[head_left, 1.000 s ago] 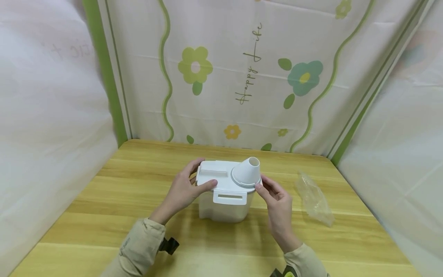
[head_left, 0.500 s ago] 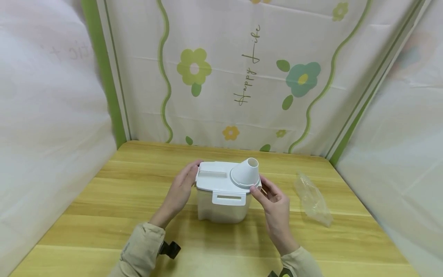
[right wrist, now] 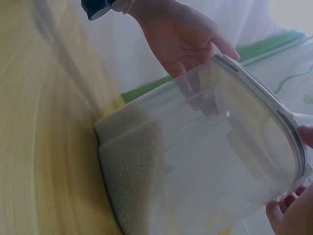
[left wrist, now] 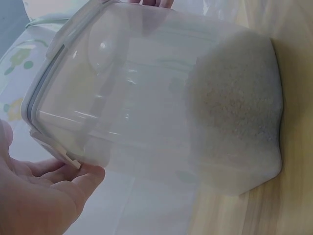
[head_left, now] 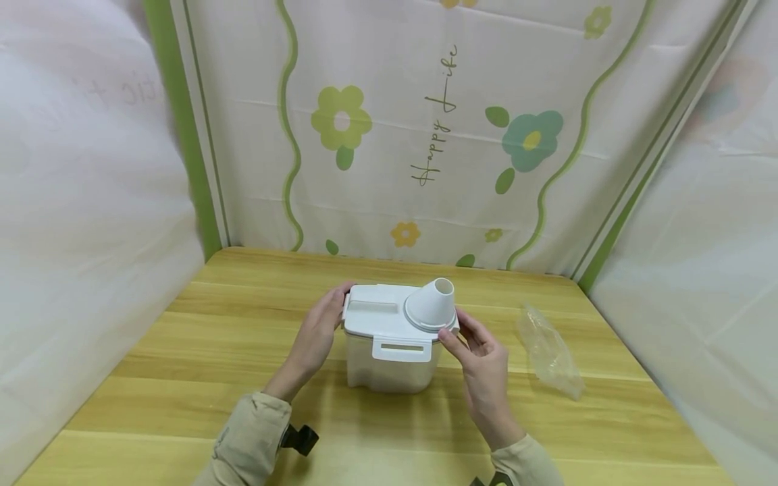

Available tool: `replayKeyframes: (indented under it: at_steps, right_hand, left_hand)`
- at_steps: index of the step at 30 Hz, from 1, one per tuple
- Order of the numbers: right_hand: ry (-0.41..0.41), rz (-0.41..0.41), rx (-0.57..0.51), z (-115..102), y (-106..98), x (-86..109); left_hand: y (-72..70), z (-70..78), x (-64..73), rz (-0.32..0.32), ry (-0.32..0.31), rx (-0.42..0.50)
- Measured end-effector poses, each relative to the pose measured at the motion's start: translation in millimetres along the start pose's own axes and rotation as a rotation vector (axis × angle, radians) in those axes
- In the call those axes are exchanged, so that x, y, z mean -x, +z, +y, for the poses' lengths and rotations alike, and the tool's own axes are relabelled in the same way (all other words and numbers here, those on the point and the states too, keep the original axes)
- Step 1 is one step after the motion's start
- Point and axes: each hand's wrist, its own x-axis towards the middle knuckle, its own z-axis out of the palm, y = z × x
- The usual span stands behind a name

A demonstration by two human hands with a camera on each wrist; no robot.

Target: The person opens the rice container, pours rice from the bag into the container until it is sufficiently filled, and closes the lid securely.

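Note:
A translucent storage container (head_left: 392, 375) with a white lid (head_left: 367, 322) stands upright on the table. From the right part of the lid rises a cone-shaped spout (head_left: 433, 305), and a slotted clip (head_left: 401, 349) hangs at the front. My left hand (head_left: 316, 331) grips the container's left end, its fingertips at a side clip (left wrist: 51, 146) under the lid rim. At the opposite end, my right hand (head_left: 485, 368) holds the lid's corner, thumb on top beside the spout and fingers round the end. Pale small grains (left wrist: 234, 98) fill the container's bottom part.
A crumpled clear plastic bag (head_left: 550, 354) lies on the wooden table (head_left: 182, 378) to the right. White curtains printed with flowers (head_left: 340, 121) enclose the table at the back and both sides.
My left thumb has lifted off the lid's top and moved to the container's left end. The right thumb has shifted slightly left along the lid edge. The container stays in place.

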Motion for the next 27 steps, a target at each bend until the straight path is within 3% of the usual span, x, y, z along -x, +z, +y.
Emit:
replayKeyframes:
  at_steps: [15,27]
  right_hand:
    - [0.018,0.006,0.006,0.1,0.7,-2.0]
    - [0.158,0.192,0.059,-4.5,7.1,-8.3]
  left_hand:
    - [0.9,0.8,0.8,0.017,-0.027,0.011]
    - [2.7,4.2,9.3,0.074,-0.003,-0.040]
